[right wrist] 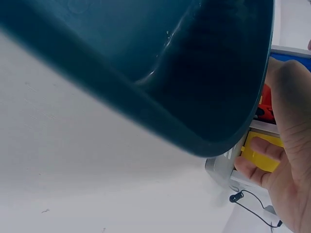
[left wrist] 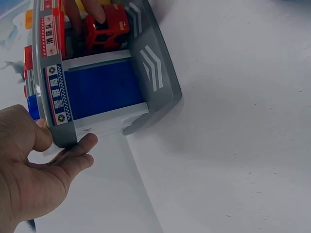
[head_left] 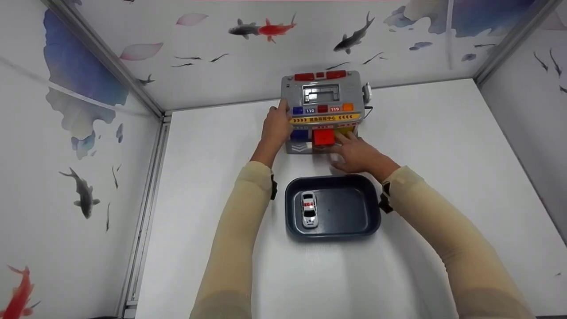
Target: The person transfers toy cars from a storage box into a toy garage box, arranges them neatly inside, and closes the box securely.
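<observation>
A grey toy rescue station (head_left: 322, 95) stands at the back of the table, with blue, red and yellow bays. My left hand (head_left: 277, 125) grips its left edge; the left wrist view shows thumb and fingers on either side of the grey front corner (left wrist: 63, 138). A red toy car (left wrist: 108, 30) sits in the middle bay beside the closed blue door (left wrist: 104, 90). My right hand (head_left: 355, 153) reaches in from the right, one fingertip on the car and another just above it. Its lower fingers (right wrist: 262, 148) lie against the yellow door (right wrist: 262, 158).
A dark blue tray (head_left: 350, 235) stands in front of the station, between the forearms. In its left side lies a white toy car (head_left: 309, 209) with red markings. A black cord (right wrist: 255, 196) hangs at the station's right side. Patterned wall panels (head_left: 319, 44) rise behind and beside the table.
</observation>
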Available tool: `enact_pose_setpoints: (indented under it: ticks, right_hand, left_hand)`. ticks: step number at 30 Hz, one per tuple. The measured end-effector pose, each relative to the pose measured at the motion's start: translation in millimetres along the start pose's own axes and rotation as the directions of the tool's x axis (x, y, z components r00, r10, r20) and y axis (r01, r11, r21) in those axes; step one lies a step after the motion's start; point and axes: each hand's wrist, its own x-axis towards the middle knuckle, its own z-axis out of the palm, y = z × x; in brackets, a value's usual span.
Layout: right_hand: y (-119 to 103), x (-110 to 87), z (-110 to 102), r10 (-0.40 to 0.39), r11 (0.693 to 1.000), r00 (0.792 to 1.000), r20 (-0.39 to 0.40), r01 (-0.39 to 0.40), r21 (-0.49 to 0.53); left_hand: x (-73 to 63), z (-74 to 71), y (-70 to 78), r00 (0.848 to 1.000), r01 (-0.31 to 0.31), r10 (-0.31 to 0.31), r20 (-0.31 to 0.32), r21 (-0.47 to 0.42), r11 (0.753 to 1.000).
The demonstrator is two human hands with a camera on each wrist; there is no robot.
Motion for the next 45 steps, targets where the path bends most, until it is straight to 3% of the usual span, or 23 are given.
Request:
enact_pose_setpoints:
  ticks: [8,16,28,37,45]
  right_hand:
    - [0,3.9,0,0.013,1.0,1.0,0.01,-0.013,-0.017]
    - [-2,8.8,1,-0.034,0.998,0.999,-0.021,0.033,-0.061]
    - [-6,18.1,-3,0.022,0.992,0.999,0.025,-0.019,-0.126]
    - [-7,20.7,-6,-0.013,0.98,0.999,0.034,0.019,-0.197]
    - [-3,17.3,-5,-0.028,0.986,0.999,0.019,0.03,-0.165]
  left_hand:
    - [-0.4,0.7,-0.4,1.0,0.006,-0.006,0.004,-0.005,1.0]
    - [-0.3,1.7,-0.1,1.0,0.007,-0.007,-0.003,0.004,1.0]
    - [1.1,3.5,-1.7,1.0,0.006,-0.006,-0.009,0.013,1.0]
    - [2.2,3.6,-1.0,1.0,0.014,-0.014,0.007,-0.019,1.0]
    - [2.0,3.1,-1.3,1.0,0.007,-0.007,-0.007,0.023,1.0]
